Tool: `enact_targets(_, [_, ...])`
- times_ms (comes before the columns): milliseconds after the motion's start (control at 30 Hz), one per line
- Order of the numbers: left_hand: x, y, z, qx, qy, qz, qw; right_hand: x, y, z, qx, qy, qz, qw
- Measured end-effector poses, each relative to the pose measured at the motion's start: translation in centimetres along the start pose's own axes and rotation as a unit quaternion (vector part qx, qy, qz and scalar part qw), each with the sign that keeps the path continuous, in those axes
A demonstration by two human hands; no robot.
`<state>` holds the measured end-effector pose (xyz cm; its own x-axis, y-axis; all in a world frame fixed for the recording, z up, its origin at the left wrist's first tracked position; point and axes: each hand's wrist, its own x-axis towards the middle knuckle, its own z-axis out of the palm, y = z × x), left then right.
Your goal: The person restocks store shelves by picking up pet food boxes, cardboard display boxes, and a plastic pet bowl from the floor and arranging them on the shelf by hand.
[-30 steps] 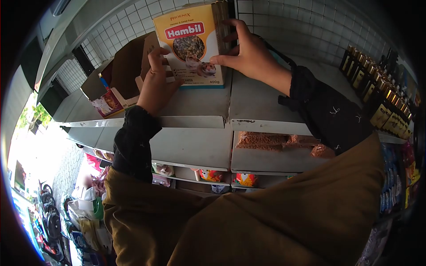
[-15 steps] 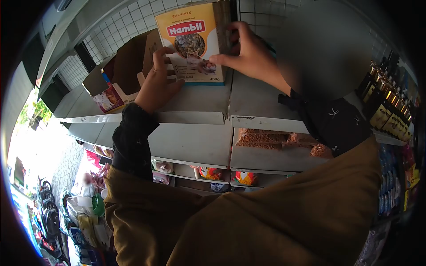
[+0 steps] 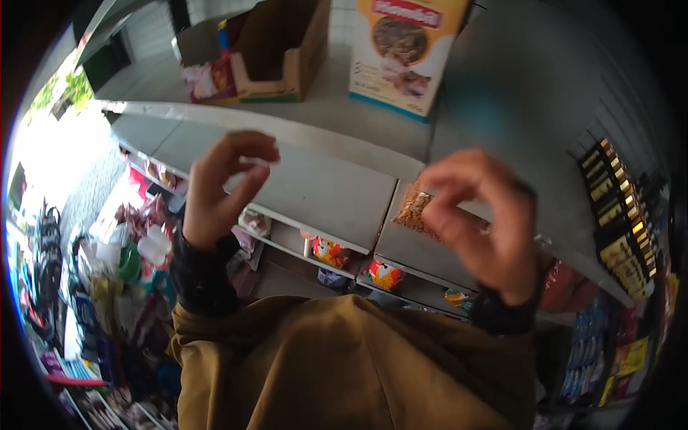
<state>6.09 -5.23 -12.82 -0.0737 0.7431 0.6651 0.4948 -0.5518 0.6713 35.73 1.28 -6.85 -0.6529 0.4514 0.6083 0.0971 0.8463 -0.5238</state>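
Observation:
The yellow and white Hambil box [image 3: 401, 61] stands upright on the top shelf [image 3: 322, 118], and neither hand touches it. My left hand [image 3: 228, 188] is raised in front of the shelf edge, fingers curved and apart, holding nothing. To the right, my right hand [image 3: 484, 215] hangs in the air below the box, with bent, slightly blurred fingers and nothing in them. Behind it, partly hidden, a clear bag of brown pellets [image 3: 416, 208] lies on the shelf below.
An open cardboard box [image 3: 309, 61] and a small purple pack [image 3: 209, 80] stand at the top left. Dark bottles or packs with gold tops [image 3: 620, 215] line the right. Red and yellow packs [image 3: 385, 274] sit on a lower shelf. Wrapped goods [image 3: 129, 287] are piled at the lower left.
Both hands have let go of the Hambil box and moved down, away from it. The view has shifted, so the box now appears farther right and the open cardboard box shows more fully.

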Motion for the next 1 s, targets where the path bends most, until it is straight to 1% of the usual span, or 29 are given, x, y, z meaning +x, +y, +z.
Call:
enact_targets(33, [-1.9, -1.2, -0.2, -0.033, -0.010, -0.037, 0.999, -0.3, 0.3, 2.0, 0.046, 0.001, -0.019, 0.999])
enact_targets(67, [-3.6, -2.5, -0.4, -0.025, 0.008, -0.051, 0.998, -0.3, 0.7, 3.8, 0.071, -0.018, -0.058, 0.996])
enact_targets(100, [-5.8, -4.1, -0.5, -0.073, 0.050, -0.111, 0.990, -0.1, 1.3, 5.7, 0.102, -0.039, -0.095, 0.989])
enact_targets(133, [-8.3, -5.6, -0.6, -0.122, 0.097, -0.171, 0.973, 0.3, 2.1, 8.2, 0.123, -0.065, -0.097, 0.986])
enact_targets(167, [-11.1, -7.0, -0.6, -0.170, 0.149, -0.231, 0.946, 0.4, 3.1, 10.9, 0.161, -0.051, -0.108, 0.980])
enact_targets(200, [-13.9, -8.1, -0.7, -0.163, 0.179, -0.256, 0.936, 0.3, 3.8, 13.5, 0.201, -0.040, -0.114, 0.972])
enact_targets(233, [-16.4, -9.2, -0.9, -0.168, 0.196, -0.298, 0.919, 0.2, 4.4, 16.1, 0.227, -0.073, -0.111, 0.965])
enact_targets(300, [-21.8, -10.2, -0.8, -0.165, 0.247, -0.364, 0.883, -0.5, 5.3, 21.2, 0.244, -0.127, -0.044, 0.960])
enact_targets(333, [-24.2, -10.5, -0.4, -0.163, 0.283, -0.400, 0.856, -1.0, 5.6, 23.8, 0.268, -0.161, -0.046, 0.949])
enact_targets(367, [-26.7, -10.6, -0.4, -0.162, 0.319, -0.430, 0.829, -1.3, 5.8, 26.3, 0.289, -0.195, -0.011, 0.937])
enact_targets(433, [-32.4, -10.6, -0.5, -0.145, 0.371, -0.464, 0.792, -2.1, 6.0, 31.1, 0.317, -0.252, 0.059, 0.912])
enact_targets(500, [-36.8, -10.8, -0.7, -0.140, 0.405, -0.503, 0.751, -3.0, 6.1, 35.2, 0.333, -0.298, 0.059, 0.893])
enact_targets(533, [-38.4, -10.8, -0.9, -0.139, 0.420, -0.507, 0.740, -3.6, 6.2, 37.1, 0.336, -0.324, 0.067, 0.882])
enact_targets(600, [-41.3, -10.8, -1.9, -0.144, 0.488, -0.546, 0.665, -4.1, 5.8, 40.7, 0.344, -0.363, 0.071, 0.863])
enact_targets(633, [-42.7, -10.7, -2.6, -0.148, 0.519, -0.564, 0.624, -4.2, 5.4, 42.3, 0.343, -0.381, 0.089, 0.854])
enact_targets(700, [-44.9, -11.2, -4.0, -0.156, 0.537, -0.565, 0.607, -4.5, 4.9, 45.5, 0.338, -0.415, 0.123, 0.836])
enact_targets(733, [-45.8, -11.7, -4.8, -0.167, 0.541, -0.564, 0.601, -4.5, 4.6, 47.1, 0.341, -0.427, 0.122, 0.829])
enact_targets(800, [-47.8, -13.2, -5.8, -0.178, 0.552, -0.564, 0.589, -4.6, 4.3, 50.3, 0.302, -0.480, 0.109, 0.816])
enact_targets(867, [-49.8, -15.7, -6.8, -0.170, 0.524, -0.605, 0.575, -4.4, 4.1, 54.2, 0.288, -0.514, 0.089, 0.803])
enact_targets(900, [-50.7, -17.0, -7.2, -0.168, 0.538, -0.602, 0.566, -4.6, 4.2, 56.0, 0.277, -0.531, 0.070, 0.798])
enact_targets(967, [-52.4, -19.7, -7.4, -0.137, 0.449, -0.657, 0.590, -5.4, 4.8, 59.2, 0.254, -0.566, 0.039, 0.783])
enact_targets(1000, [-53.1, -21.0, -7.4, -0.139, 0.456, -0.660, 0.580, -5.8, 5.3, 60.8, 0.256, -0.576, 0.039, 0.775])
